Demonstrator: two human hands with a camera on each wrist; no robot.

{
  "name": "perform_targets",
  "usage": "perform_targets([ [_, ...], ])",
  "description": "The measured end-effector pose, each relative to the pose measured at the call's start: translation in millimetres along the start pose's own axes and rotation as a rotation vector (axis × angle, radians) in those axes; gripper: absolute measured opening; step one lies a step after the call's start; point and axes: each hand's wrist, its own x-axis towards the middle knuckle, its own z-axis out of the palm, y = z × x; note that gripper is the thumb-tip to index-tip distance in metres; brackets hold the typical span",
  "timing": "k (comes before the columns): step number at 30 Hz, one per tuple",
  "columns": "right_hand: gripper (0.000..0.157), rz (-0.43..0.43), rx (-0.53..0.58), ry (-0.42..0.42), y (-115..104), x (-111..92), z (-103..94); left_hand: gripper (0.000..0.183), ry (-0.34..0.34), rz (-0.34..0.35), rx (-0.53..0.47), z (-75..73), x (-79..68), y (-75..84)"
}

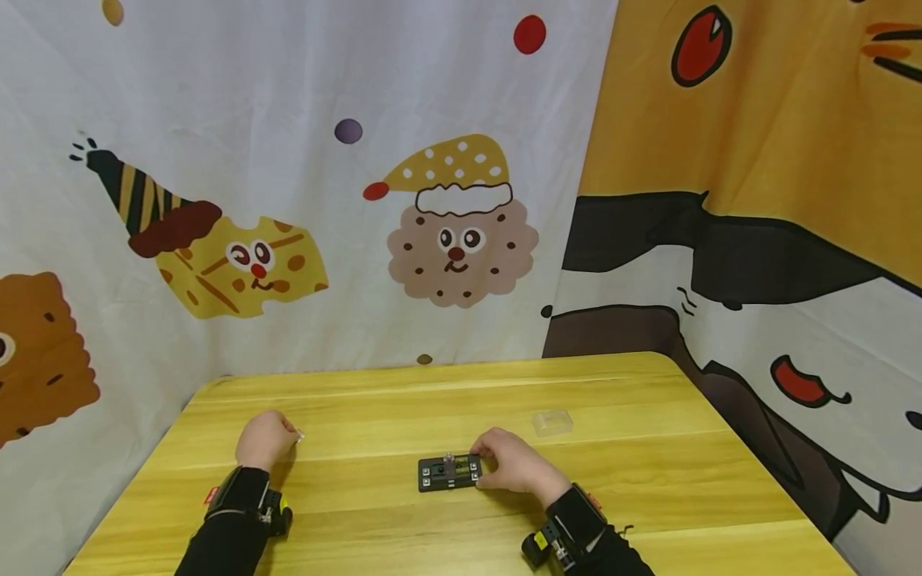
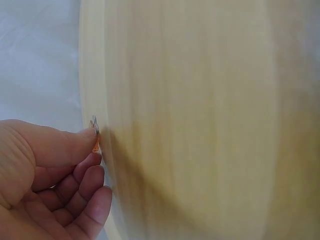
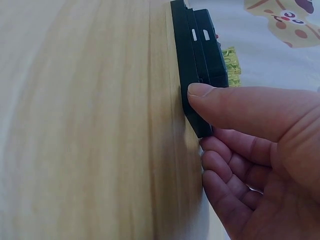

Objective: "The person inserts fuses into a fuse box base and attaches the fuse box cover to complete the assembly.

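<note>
Pinched between the thumb and fingertips of my left hand (image 1: 265, 440) is a tiny see-through piece with a metallic tip (image 2: 96, 145), while my right hand (image 1: 515, 462) has thumb and fingers on the right-hand end of a flat black rectangular board (image 1: 446, 474). That board's between my hands, way closer to the right one, over the yellow wood-grain table (image 1: 360, 512).

From the head view the little piece is basically a pale glint; only the left wrist cam gets its silvery top and orange tint, and even there my thumb hides most of it. Head view does show the board's top with its small silver squares, but the right wrist cam gets the side: two white slots (image 3: 195, 35) and a clear yellow-green block (image 3: 232, 65) sticking up, partly behind my thumb.

Just past my right hand sits a clear plastic rectangular box (image 1: 552, 423). Cartoon-print white curtain (image 1: 288, 104) hangs behind everything.
</note>
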Motion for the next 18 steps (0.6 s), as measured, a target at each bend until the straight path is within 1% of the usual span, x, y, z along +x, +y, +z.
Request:
perform_targets([
  [4,0.039,-0.010,0.002,0.001,-1.5,-0.7,-1.1,0.022,-0.011,0.018,0.015,0.1,1.1,-0.3],
  [8,0.040,0.007,0.011,-0.012,-1.6,-0.5,-1.6,0.026,-0.022,0.020,0.029,0.5,2.4,-1.5],
  [14,0.040,0.020,0.014,-0.020,0.4,0.6,-0.7,0.018,-0.021,-0.005,0.015,0.1,3.0,-1.9],
  [18,0.039,0.001,0.003,0.002,0.8,0.2,0.4,0.017,-0.011,-0.016,-0.002,-0.5,1.4,-0.6],
])
